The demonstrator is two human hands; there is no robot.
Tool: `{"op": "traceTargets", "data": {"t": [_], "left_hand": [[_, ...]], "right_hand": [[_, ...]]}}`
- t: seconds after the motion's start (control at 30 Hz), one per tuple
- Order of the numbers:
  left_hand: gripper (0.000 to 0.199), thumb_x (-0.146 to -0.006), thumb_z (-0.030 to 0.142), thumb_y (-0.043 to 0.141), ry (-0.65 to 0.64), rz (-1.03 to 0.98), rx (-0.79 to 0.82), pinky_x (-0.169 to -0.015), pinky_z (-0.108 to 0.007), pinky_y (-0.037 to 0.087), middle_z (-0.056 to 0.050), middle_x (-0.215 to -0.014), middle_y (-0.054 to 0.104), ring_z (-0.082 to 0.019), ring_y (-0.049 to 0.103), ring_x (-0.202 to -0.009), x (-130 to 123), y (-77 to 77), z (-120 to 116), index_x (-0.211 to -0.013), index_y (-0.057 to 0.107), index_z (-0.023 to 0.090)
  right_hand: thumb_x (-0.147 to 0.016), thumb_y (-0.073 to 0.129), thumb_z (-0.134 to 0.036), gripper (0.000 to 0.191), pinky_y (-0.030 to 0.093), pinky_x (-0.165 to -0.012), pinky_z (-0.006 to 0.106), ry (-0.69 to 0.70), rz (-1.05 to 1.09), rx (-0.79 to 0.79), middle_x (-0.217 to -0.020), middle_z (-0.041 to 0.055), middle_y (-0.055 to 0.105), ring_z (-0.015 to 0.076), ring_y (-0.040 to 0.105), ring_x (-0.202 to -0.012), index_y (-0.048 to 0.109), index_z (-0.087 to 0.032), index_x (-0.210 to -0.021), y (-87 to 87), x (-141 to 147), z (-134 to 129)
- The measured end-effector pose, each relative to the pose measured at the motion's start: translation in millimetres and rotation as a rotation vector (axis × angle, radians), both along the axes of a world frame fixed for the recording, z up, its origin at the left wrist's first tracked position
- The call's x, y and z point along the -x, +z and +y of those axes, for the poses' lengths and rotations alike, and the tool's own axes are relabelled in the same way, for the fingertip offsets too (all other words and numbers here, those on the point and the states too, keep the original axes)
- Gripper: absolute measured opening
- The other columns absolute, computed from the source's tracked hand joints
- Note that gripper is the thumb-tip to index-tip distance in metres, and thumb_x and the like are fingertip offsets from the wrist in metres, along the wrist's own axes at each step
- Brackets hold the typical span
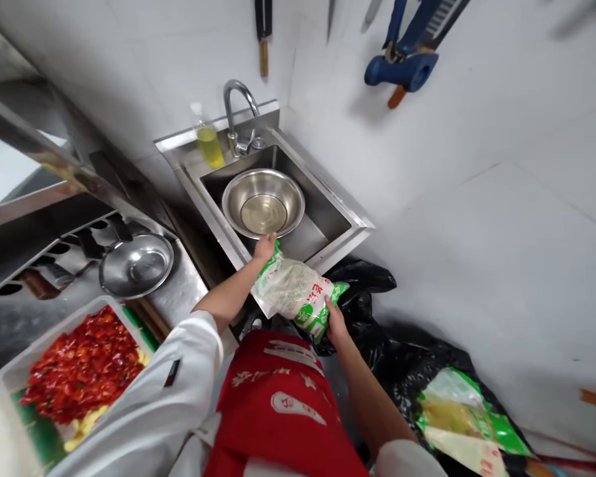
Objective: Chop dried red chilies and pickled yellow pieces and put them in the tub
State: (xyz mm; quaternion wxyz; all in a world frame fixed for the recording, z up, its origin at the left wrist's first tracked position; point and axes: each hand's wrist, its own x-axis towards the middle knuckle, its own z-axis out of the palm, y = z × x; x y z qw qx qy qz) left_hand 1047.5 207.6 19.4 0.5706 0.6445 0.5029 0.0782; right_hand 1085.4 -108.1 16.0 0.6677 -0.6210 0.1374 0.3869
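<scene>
A green and white plastic bag (295, 288) with red lettering is held tilted in front of the sink. My left hand (265, 248) is closed on its upper left end, close to the rim of a metal bowl. Against the bag's lower right end, my right hand (334, 320) grips the edge. The round steel bowl (263, 203) sits in the sink (328, 246), with a shallow layer of what looks like liquid in it. What the bag contains is hard to make out.
A faucet (236, 119) and a bottle of yellow liquid (209, 146) stand behind the basin. To the left are a metal pan (136, 265) and a tub of chopped red peppers (84, 364). Black trash bags (407, 351) with an opened package (457, 417) lie at right.
</scene>
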Motion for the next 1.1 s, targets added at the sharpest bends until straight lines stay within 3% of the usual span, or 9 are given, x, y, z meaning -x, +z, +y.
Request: {"op": "traceTargets", "data": {"t": [0.1, 0.27, 0.37, 0.47, 0.6, 0.73, 0.83, 1.1], "left_hand": [[0.019, -0.084, 0.036, 0.063, -0.023, 0.18, -0.133, -0.096, -0.035, 0.041, -0.014, -0.106, 0.067, -0.028, 0.057, -0.117, 12.2, -6.1, 19.8, -0.089, 0.063, 0.018], [0.03, -0.086, 0.038, 0.06, -0.037, 0.37, -0.257, -0.107, -0.04, 0.035, -0.017, -0.127, 0.058, -0.032, 0.049, -0.126, 49.4, -10.3, 28.7, -0.108, 0.063, 0.018], [0.044, -0.086, 0.042, 0.059, 0.092, 0.499, -0.311, -0.107, -0.042, 0.036, -0.018, -0.135, 0.05, -0.035, 0.045, -0.13, 58.7, -16.9, 28.4, -0.123, 0.056, 0.018], [0.067, -0.085, 0.049, 0.059, 0.331, 0.611, -0.217, -0.106, -0.045, 0.038, -0.023, -0.141, 0.042, -0.037, 0.042, -0.134, 49.9, -28.4, 40.6, -0.139, 0.04, 0.013], [0.097, -0.078, 0.06, 0.064, 0.388, 0.64, -0.06, -0.095, -0.044, 0.047, -0.027, -0.14, 0.043, -0.038, 0.055, -0.122, 18.9, -51.2, 68.5, -0.148, 0.021, 0.009], [0.102, -0.078, 0.066, 0.06, 0.536, 0.736, -0.09, -0.091, -0.051, 0.048, -0.029, -0.138, 0.043, -0.042, 0.059, -0.115, -9.4, -74.1, 84.1, -0.149, 0.016, 0.009], [0.1, -0.079, 0.068, 0.058, 0.526, 0.765, -0.187, -0.09, -0.053, 0.049, -0.029, -0.133, 0.046, -0.043, 0.061, -0.11, -18.8, -86.1, 89.8, -0.148, 0.02, 0.006], [0.099, -0.08, 0.067, 0.06, 0.484, 0.88, -0.247, -0.086, -0.051, 0.052, -0.028, -0.128, 0.048, -0.042, 0.064, -0.106, -30.2, -120.7, 114.5, -0.147, 0.022, 0.005]], "right_hand": [[-0.072, 0.08, -0.049, 0.067, 0.057, -0.092, 0.046, 0.024, 0.021, -0.035, -0.111, 0.0082, 0.074, 0.029, 0.071, -0.101, 0.058, -0.019, -0.128, -1.0, -16.6, -0.7], [-0.071, 0.081, -0.049, 0.07, 0.057, -0.09, 0.046, 0.043, 0.041, -0.039, -0.113, 0.0079, 0.074, 0.0286, 0.071, -0.101, 0.057, -0.019, -0.129, -1.6, -35.3, 2.4], [-0.07, 0.081, -0.048, 0.07, 0.057, -0.089, 0.045, 0.058, 0.046, -0.033, -0.114, 0.0072, 0.073, 0.0285, 0.07, -0.101, 0.056, -0.02, -0.129, -2.9, -45.0, 4.7], [-0.068, 0.082, -0.048, 0.069, 0.058, -0.088, 0.044, 0.055, 0.05, 0.024, -0.109, 0.0064, 0.074, 0.028, 0.071, -0.098, 0.057, -0.021, -0.127, -5.3, -53.0, 10.1], [-0.068, 0.081, -0.05, 0.071, 0.059, -0.083, 0.044, 0.026, 0.048, 0.111, -0.106, 0.0065, 0.074, 0.0277, 0.071, -0.093, 0.056, -0.021, -0.128, -13.5, -60.1, 22.6], [-0.07, 0.079, -0.049, 0.075, 0.058, -0.084, 0.043, 0.023, 0.05, 0.109, -0.113, 0.0074, 0.072, 0.0277, 0.07, -0.097, 0.052, -0.022, -0.135, -25.8, -64.1, 33.4], [-0.071, 0.079, -0.049, 0.075, 0.059, -0.082, 0.043, 0.004, 0.086, 0.159, -0.113, 0.0062, 0.072, 0.0277, 0.071, -0.095, 0.051, -0.024, -0.136, -34.2, -66.1, 39.9], [-0.076, 0.074, -0.05, 0.076, 0.057, -0.087, 0.042, 0.007, 0.094, 0.263, -0.123, 0.0067, 0.069, 0.0277, 0.069, -0.102, 0.046, -0.028, -0.143, -46.1, -71.9, 65.7]]}}
